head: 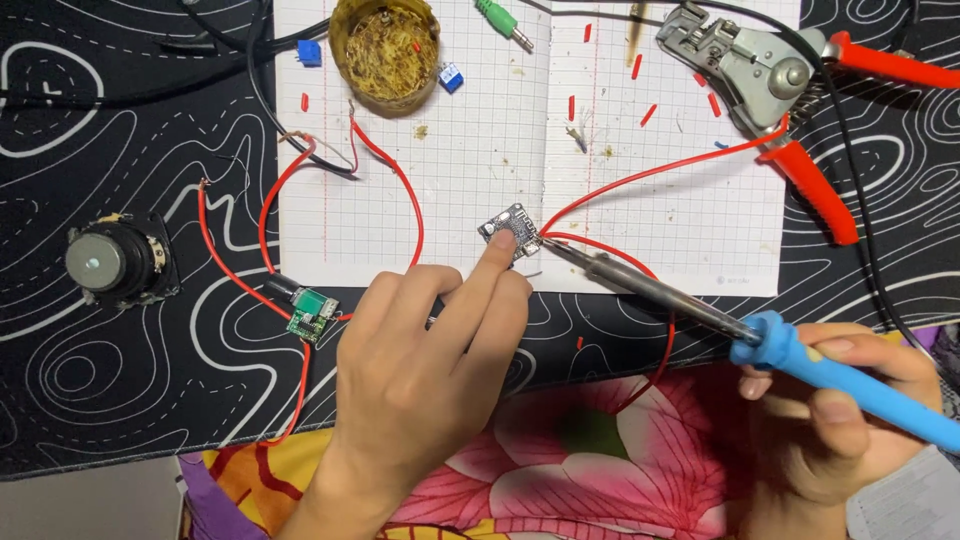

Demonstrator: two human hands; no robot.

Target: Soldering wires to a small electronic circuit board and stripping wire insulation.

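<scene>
pressing the small blue board (511,233) down with a left hand (425,350) fingertip, the right hand (850,400) clamped on the blue soldering iron (700,312) touches its tip to the red wire (640,180) there, the joint seemingly underway, while the green board (313,316) beside the left hand waits.

blue-handled soldering iron (700,315), red wires (640,178) — black-and-white swirl mat (120,400)

Matt squared paper sheet (440,190), glossy blue plastic soldering iron (700,310) handle, dull metal shaft
</scene>
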